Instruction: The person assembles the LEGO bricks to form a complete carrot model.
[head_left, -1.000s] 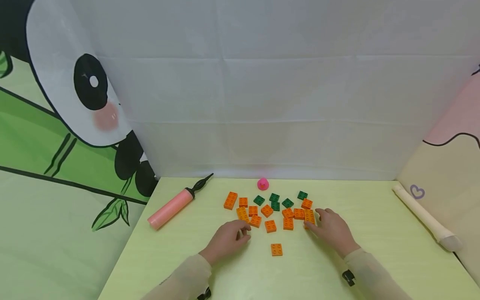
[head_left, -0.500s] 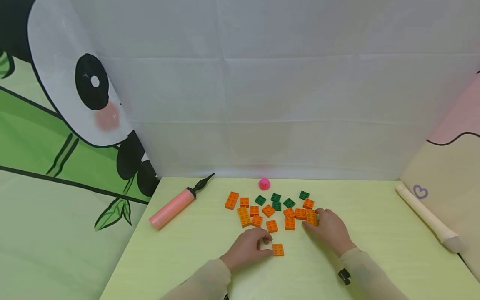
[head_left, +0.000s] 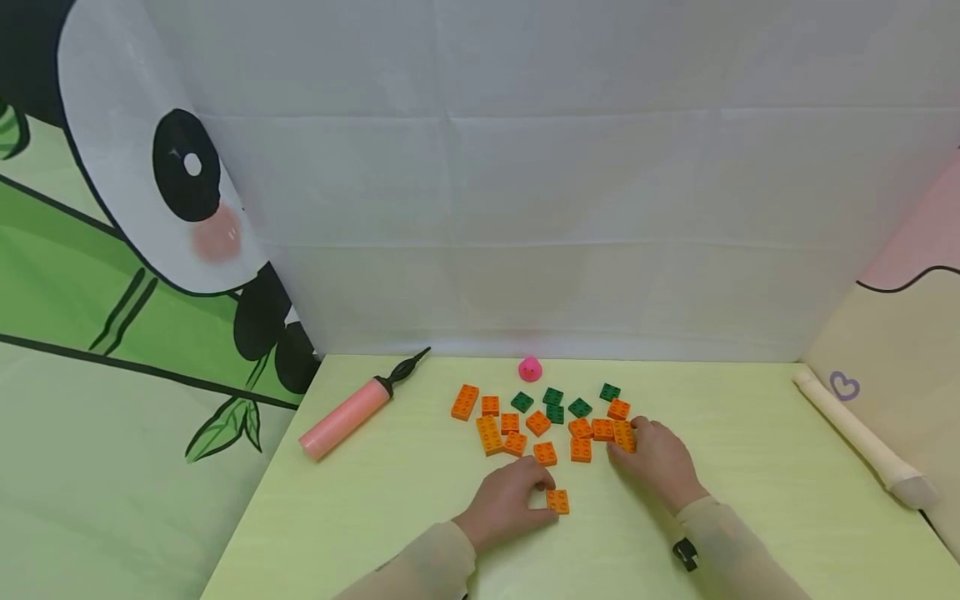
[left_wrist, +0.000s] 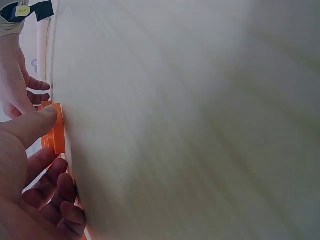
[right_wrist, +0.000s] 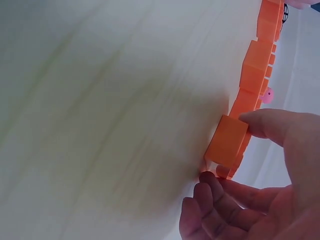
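Observation:
In the head view my left hand (head_left: 510, 506) pinches a square orange toy building brick (head_left: 557, 501) at the front of the group. The left wrist view shows the thumb on one side of that brick (left_wrist: 58, 128) and the index finger at the other. My right hand (head_left: 658, 463) holds a longer orange brick (head_left: 624, 436) at the right end of the group, thumb and index finger at opposite ends. From the right wrist, this brick (right_wrist: 227, 141) appears between thumb and fingertips, with more orange bricks (right_wrist: 254, 65) beyond it.
Several orange bricks (head_left: 537, 422) and several green bricks (head_left: 553, 396) lie loose ahead of the hands. Behind them sits a small pink ball-like toy (head_left: 530, 369). A pink hand pump (head_left: 347, 418) lies left; a cream roll (head_left: 862, 437) lies along the right edge.
My left hand has moved right and toward the front brick, its thumb and index finger now closing round it. My right hand has stayed at the longer orange brick.

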